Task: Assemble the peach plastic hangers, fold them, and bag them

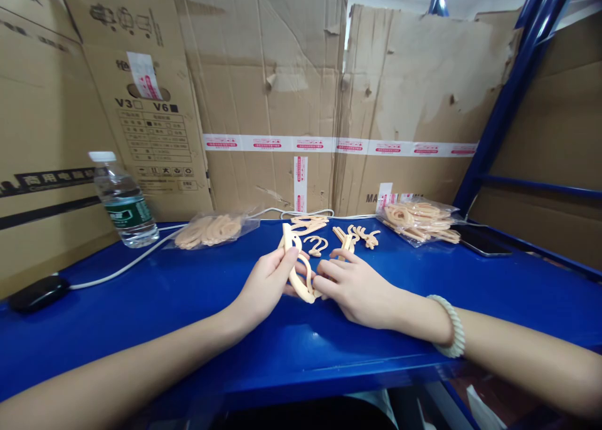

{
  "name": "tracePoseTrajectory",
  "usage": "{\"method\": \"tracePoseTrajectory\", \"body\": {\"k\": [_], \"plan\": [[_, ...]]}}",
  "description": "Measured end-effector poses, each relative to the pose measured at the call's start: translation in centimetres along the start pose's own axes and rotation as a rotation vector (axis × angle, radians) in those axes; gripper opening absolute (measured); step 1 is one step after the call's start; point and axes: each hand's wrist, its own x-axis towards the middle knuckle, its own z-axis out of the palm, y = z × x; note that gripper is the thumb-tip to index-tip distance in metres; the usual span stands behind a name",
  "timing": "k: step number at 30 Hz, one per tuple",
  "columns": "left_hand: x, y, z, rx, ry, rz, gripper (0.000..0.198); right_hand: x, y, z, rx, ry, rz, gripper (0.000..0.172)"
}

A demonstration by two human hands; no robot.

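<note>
My left hand point(269, 278) is closed around a curved, pale wooden piece point(297, 279), thumb on its face. The piece has a thick outer arc with a thinner curved strip inside it, and stands tilted just above the tabletop. My right hand point(352, 286) has its fingers bent together at the lower right end of that piece. A pale wooden strip point(347, 243) sticks up beyond the right knuckles and appears to be in that hand; its lower part is hidden. Behind the hands lie loose pale pieces: a hooked one point(317, 246) and a branched one point(368, 235).
A blue table point(188, 367) carries clear bags of pale pieces, one bag point(207, 229) at left and another point(418, 220) at right. A water bottle point(125, 204), a black mouse point(40, 293) with a white cable point(126, 266), and a phone point(484, 241) also lie around. Cardboard point(263, 91) walls the back.
</note>
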Motion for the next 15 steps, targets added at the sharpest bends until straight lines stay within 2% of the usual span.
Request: {"method": "tracePoseTrajectory", "body": {"k": [5, 15], "plan": [[0.0, 0.1, 0.0, -0.089, 0.044, -0.046, 0.036, -0.1, 0.8, 0.2, 0.046, 0.033, 0.040, 0.020], [-0.2, 0.2, 0.1, -0.163, 0.110, -0.058, 0.034, 0.0, 1.8, 0.4, 0.043, 0.180, -0.029, 0.023]]}}
